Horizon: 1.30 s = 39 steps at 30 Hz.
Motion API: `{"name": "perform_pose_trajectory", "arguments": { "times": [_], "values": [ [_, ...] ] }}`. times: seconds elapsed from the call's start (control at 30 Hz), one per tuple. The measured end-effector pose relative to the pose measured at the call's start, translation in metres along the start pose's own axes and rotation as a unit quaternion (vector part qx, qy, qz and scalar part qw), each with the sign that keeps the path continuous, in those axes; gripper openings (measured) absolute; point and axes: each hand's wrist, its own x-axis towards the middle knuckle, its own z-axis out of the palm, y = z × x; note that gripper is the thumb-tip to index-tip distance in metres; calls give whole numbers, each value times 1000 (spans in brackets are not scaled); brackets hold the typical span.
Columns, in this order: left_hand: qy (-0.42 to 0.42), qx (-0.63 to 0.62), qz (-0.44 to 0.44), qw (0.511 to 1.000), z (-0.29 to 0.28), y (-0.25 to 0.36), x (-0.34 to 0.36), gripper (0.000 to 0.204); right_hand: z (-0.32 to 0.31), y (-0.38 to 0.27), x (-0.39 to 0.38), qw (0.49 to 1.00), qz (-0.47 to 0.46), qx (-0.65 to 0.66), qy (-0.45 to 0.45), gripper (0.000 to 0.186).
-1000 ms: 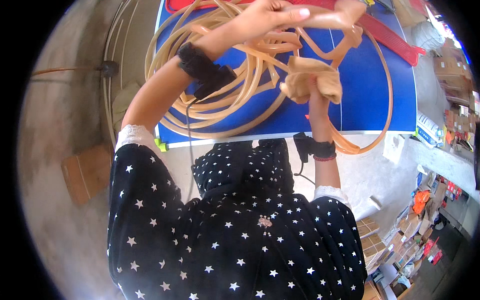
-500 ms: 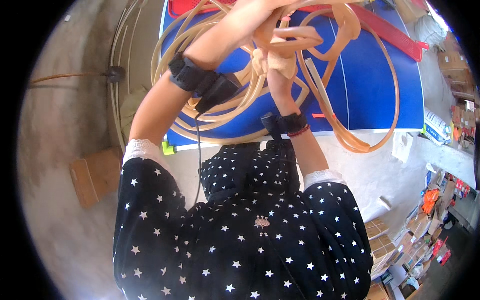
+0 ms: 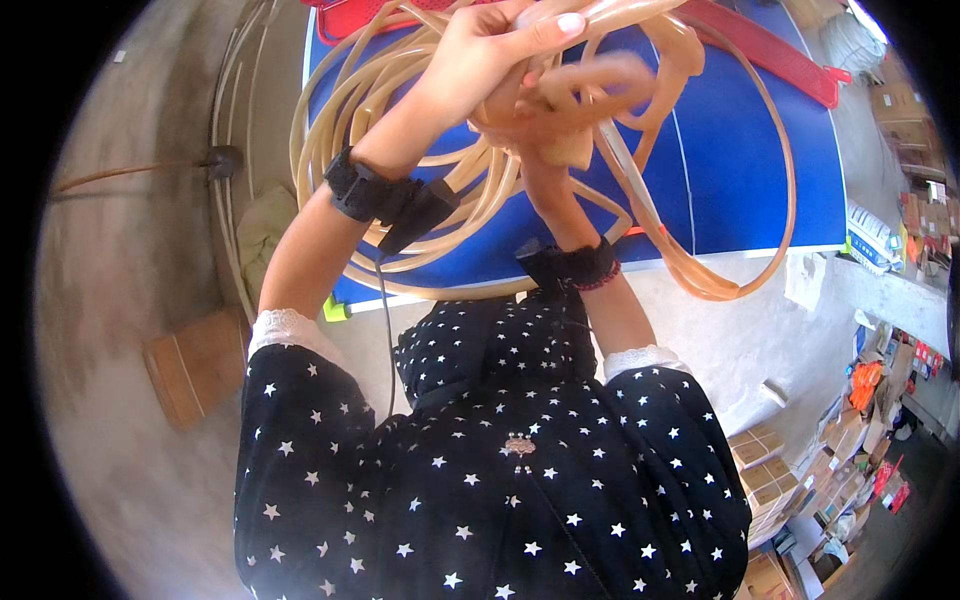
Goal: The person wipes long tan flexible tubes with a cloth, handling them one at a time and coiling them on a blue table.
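Observation:
At the top of the view my left hand is closed around tan, translucent rubber tubing, its thumb pressed along it. Just below and to the right, my right hand is curled in among a bunched loop of the same tubing; its fingers are partly covered and smeared by motion. A tan wrap or band shows near the base of those fingers. From the hands a loop hangs down to the right over the table's edge. More tubing lies in wide coils beneath my left arm.
The blue table has a white edge. Red plastic trays lie along its far side. A brown carton stands on the floor at left. Stacked boxes and piled goods fill the right. A cable hangs from my left wristband.
My left hand has come down and nearer, so its thumb now shows on the tubing. The right hand has shifted slightly left and is blurred. The view has shifted a little.

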Motion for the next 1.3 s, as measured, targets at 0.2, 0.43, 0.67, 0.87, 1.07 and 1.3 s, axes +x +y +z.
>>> {"name": "perform_pose_trajectory", "arguments": {
  "times": [0.2, 0.43, 0.67, 0.87, 1.07, 1.3],
  "values": [
    [45, -57, -28, 997, -16, -9, 5, 46, -13, -14, -2, 960, -55, -225, -158, 38],
    [41, -49, 14, 998, -19, -1, 3, 40, -8, 1, 16, 956, 67, -161, -234, 41],
    [163, -88, 22, 982, -31, 8, 2, 24, -36, 19, 9, 899, 152, -275, -305, 50],
    [163, -82, 25, 983, -17, 35, 5, 24, -30, 10, 24, 890, 146, -285, -324, 52],
    [215, -98, 33, 971, -20, 65, -2, 21, -44, 7, 42, 869, 236, -266, -343, 59],
    [250, -130, 80, 956, -55, 81, 6, 25, -59, -12, 39, 740, 206, -577, -279, 49]
  ]
}}
